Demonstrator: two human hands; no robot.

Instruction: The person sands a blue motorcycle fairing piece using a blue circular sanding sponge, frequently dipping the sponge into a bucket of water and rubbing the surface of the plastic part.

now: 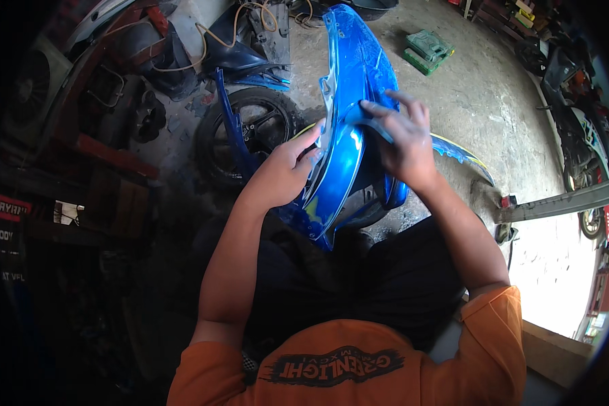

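A glossy blue motorcycle body panel [348,159] stands in front of me above my lap, its far part dulled by pale scuffs. My left hand [287,169] grips its left edge, with the thumb and fingers closed on the rim. Over the panel's right side, my right hand [407,143] is bent with blue-grey dust on its fingers. A thin blue-grey piece [371,124] shows beneath those fingers against the panel; its kind is unclear.
Behind the panel on the left lies a black spoked wheel with tyre [213,142]. A green tool case [427,51] rests on the concrete floor farther off. Another blue trim piece [463,154] juts out at right, near a grey metal beam [558,201]. Motorcycles [582,145] stand along the right.
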